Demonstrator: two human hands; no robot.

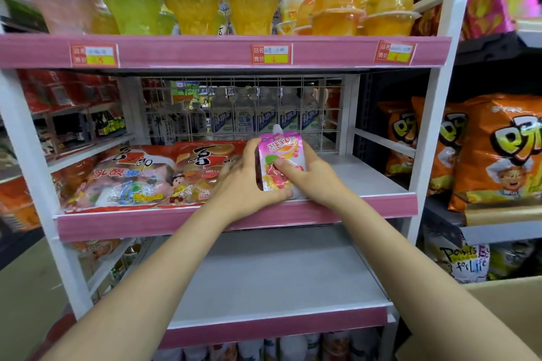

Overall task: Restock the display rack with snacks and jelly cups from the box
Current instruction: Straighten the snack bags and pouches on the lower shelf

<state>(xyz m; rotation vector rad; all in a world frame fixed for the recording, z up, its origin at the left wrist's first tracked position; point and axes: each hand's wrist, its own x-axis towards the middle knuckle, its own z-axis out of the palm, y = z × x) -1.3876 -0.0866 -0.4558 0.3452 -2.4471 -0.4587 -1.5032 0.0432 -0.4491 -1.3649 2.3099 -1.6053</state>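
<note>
A pink jelly pouch (pixel 280 158) with a white spout stands upright on the middle shelf (pixel 366 179) of the white and pink display rack. My left hand (pixel 243 182) grips its left side, thumb along its bottom edge. My right hand (pixel 311 173) holds its right side, with the thumb pressed on its front. Red bags of jelly snacks (pixel 146 176) lie flat on the same shelf to the left. Jelly cups (pixel 249 6) in yellow, green and orange fill the top shelf. The cardboard box (pixel 504 302) shows at the lower right corner.
The shelf below (pixel 278 278) is bare grey. Orange snack bags (pixel 498 149) fill the neighbouring rack on the right. A wire grid (pixel 243 108) backs the middle shelf, with bottles behind it. More packs sit on the bottom level (pixel 264 349).
</note>
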